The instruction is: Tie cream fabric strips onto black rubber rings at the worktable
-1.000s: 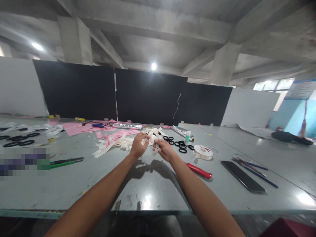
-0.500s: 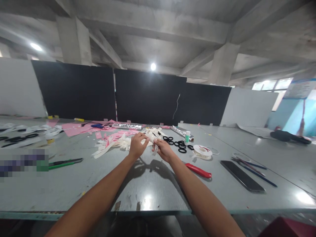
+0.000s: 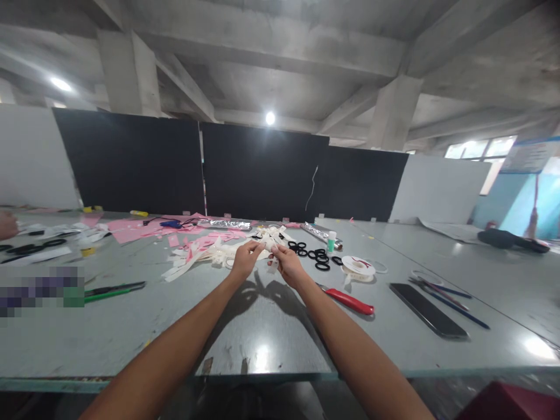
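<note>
My left hand [image 3: 245,260] is closed, thumb and fingertips pinching one side of a white ribbon [image 3: 268,246]. The other side of this ribbon is pinched by my right hand [image 3: 287,263], and a short end dangles below those fingers. Both hands are held just above the table, their fingertips close together. Past them lies a heap of cream ribbon strips [image 3: 219,254]. Black rings [image 3: 322,266] lie in a loose group to the right of my right hand. A spool of white ribbon [image 3: 357,266] rests farther right.
A red-handled tool [image 3: 350,301] lies beside my right forearm, with a black phone [image 3: 426,309] and tweezers [image 3: 459,309] farther right. A glue stick [image 3: 331,241] stands behind the rings. Pink scraps [image 3: 140,229] and a green-handled tool [image 3: 116,291] lie left. Another person's hand [image 3: 7,224] shows at the left edge.
My left hand has lowered and its fingers have closed onto the ribbon beside my right fingertips. Another person's hand has come into view at the left edge.
</note>
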The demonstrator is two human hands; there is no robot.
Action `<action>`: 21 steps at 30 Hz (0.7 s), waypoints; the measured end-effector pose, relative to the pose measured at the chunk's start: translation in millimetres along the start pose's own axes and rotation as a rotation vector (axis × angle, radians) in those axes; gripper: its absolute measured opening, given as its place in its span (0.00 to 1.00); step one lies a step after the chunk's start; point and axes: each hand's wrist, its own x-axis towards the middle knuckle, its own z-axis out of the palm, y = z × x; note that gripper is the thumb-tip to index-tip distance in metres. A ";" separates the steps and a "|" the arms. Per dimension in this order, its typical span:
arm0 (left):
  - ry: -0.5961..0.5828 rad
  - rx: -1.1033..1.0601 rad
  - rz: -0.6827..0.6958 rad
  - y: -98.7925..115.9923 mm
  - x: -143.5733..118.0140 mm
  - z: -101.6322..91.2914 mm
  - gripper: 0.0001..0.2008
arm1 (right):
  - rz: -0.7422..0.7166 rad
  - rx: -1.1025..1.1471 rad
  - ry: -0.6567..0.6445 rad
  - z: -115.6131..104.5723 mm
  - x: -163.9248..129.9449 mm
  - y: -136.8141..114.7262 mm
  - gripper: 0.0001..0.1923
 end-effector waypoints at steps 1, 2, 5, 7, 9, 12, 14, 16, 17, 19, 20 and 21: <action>0.002 -0.020 -0.050 -0.9 0.7 0.6 0.14 | -0.016 -0.022 0.022 -0.5 0.8 1.8 0.17; 0.002 -0.037 -0.095 -1.2 1.3 1.0 0.15 | -0.031 -0.044 0.042 -1.2 1.3 3.2 0.17; 0.006 -0.058 -0.165 2.0 1.7 0.8 0.15 | -0.049 -0.100 0.058 -2.7 1.3 3.8 0.18; 0.020 -0.062 -0.160 5.9 0.7 -0.1 0.14 | -0.034 -0.129 0.028 -2.6 -0.1 1.6 0.18; 0.031 -0.057 -0.158 9.1 -0.8 -0.9 0.14 | -0.023 -0.158 0.016 -1.4 -1.8 -1.2 0.17; 0.025 -0.044 -0.189 9.9 -3.0 -0.7 0.14 | -0.050 -0.227 0.068 1.6 -3.0 -3.7 0.17; 0.026 -0.045 -0.222 8.2 -3.6 0.5 0.14 | -0.072 -0.269 0.110 3.3 -2.3 -3.5 0.16; 0.036 -0.078 -0.250 6.1 -3.4 1.8 0.14 | -0.086 -0.261 0.140 4.3 -0.7 -2.4 0.16; 0.041 -0.107 -0.261 5.0 -3.1 2.3 0.14 | -0.089 -0.239 0.147 4.5 0.2 -1.9 0.16; 0.045 -0.179 -0.287 2.4 -2.4 2.8 0.14 | -0.088 -0.178 0.142 4.2 1.6 -1.4 0.17; 0.040 -0.215 -0.305 0.8 -2.0 2.7 0.14 | -0.082 -0.146 0.139 3.8 1.8 -1.8 0.18; 0.033 -0.248 -0.324 -1.2 -1.6 2.6 0.15 | -0.066 -0.119 0.135 3.3 1.6 -2.7 0.18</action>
